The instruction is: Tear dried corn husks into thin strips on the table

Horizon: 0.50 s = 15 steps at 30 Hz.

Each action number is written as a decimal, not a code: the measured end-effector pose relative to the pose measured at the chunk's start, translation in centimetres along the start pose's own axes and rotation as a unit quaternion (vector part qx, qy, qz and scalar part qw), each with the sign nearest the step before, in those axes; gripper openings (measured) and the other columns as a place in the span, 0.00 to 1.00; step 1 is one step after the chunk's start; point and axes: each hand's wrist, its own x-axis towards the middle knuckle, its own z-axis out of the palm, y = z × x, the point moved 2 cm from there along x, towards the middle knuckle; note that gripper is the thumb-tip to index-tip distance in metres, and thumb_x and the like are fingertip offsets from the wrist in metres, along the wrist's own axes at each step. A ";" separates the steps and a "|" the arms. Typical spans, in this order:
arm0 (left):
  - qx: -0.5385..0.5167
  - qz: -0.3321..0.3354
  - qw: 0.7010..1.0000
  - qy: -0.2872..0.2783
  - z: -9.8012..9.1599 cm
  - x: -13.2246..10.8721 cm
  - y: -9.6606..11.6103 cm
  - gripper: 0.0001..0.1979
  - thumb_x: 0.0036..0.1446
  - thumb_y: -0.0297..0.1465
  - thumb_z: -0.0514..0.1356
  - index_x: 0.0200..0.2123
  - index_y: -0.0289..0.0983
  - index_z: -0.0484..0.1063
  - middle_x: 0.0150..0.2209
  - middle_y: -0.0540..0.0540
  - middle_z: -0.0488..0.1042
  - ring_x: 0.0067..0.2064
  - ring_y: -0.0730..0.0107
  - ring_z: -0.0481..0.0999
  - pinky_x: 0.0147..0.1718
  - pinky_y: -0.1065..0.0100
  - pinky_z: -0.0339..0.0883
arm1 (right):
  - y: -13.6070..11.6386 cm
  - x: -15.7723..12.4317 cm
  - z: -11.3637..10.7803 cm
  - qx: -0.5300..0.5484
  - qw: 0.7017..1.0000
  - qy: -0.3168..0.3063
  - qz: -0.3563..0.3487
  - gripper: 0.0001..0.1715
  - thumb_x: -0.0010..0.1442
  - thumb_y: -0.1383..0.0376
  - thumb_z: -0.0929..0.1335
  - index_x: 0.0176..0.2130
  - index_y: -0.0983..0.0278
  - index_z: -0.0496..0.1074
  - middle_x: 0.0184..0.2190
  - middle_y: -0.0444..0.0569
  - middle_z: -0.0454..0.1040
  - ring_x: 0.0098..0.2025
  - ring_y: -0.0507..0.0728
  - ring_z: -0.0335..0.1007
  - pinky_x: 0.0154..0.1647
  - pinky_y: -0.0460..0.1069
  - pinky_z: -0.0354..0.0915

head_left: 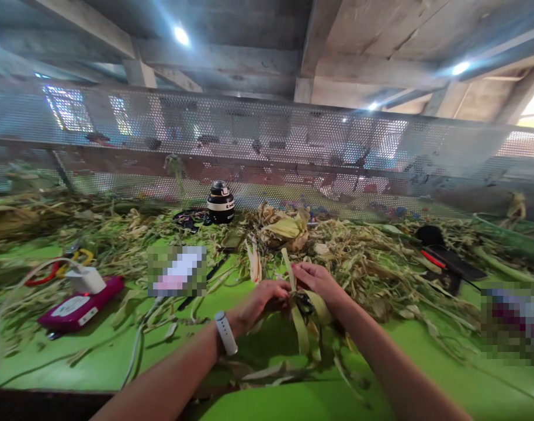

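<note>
Both my hands meet over the green table (267,403), working a bundle of pale green leaf strips (302,318). My left hand (262,299), with a white band on its wrist, is closed round the bundle from the left. My right hand (316,280) pinches the strips from the right, and one strip (287,268) sticks up between the two hands. Loose ends of the strips hang down toward me. What sits inside the bundle is hidden by my fingers.
Dried husks and leaves (359,257) cover the table's far half. A magenta device with a white charger (80,301) lies at left beside red and yellow scissors (59,266). A black and white jar (220,202) stands near the perforated metal fence (267,146). Black tools (442,257) lie at right.
</note>
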 end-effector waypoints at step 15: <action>0.036 0.016 0.994 0.106 -0.8 0.3 0.6 0.15 0.44 0.40 0.64 0.22 0.34 0.68 0.16 0.54 0.63 0.18 0.80 0.60 0.19 0.74 0.51 | -1.6 -1.2 -0.4 -0.231 0.962 0.050 -0.140 0.19 0.56 0.55 0.62 0.21 0.63 0.60 0.21 0.42 0.59 0.27 0.51 0.57 0.30 0.46 0.55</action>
